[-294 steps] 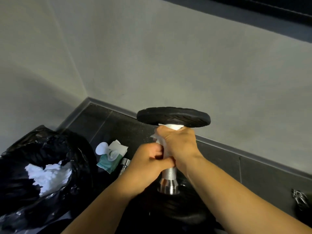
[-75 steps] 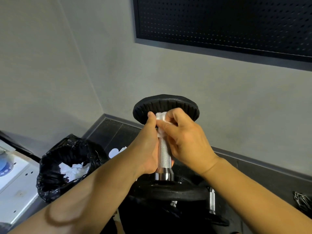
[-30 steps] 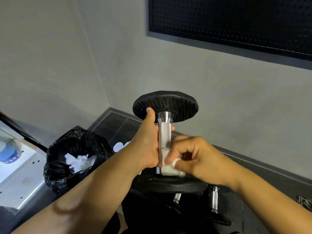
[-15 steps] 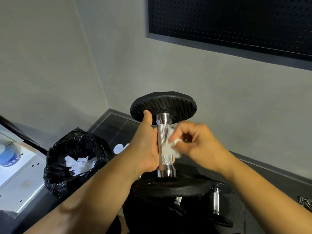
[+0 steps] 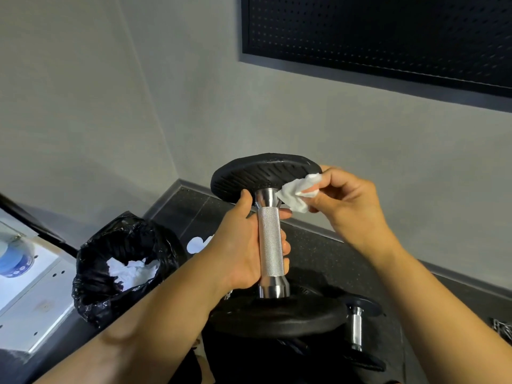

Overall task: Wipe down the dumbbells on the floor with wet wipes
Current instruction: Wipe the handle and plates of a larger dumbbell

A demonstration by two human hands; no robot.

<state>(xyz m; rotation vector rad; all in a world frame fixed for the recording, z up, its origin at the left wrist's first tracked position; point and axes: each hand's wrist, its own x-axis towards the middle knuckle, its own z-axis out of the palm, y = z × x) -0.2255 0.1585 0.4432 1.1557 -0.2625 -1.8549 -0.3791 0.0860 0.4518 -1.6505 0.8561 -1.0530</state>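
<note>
Knurled steel handle of the upright black-plated dumbbell [image 5: 270,239] sits in the left hand [image 5: 243,245], fingers wrapped tight around it at centre frame. At two o'clock, the right hand [image 5: 346,200] pinches a crumpled white wet wipe [image 5: 296,194] against the upper plate's underside. A damp handle could probably slip, dropping the weight onto the second dumbbell [image 5: 356,325] at five o'clock.

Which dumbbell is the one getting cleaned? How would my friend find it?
Look at the room corner where the grey walls meet the dark floor. In front of it the left hand holds one dumbbell upright by its shiny handle, while the right hand presses a white wipe under its top plate. The other dumbbell sits low down, untouched.
</note>
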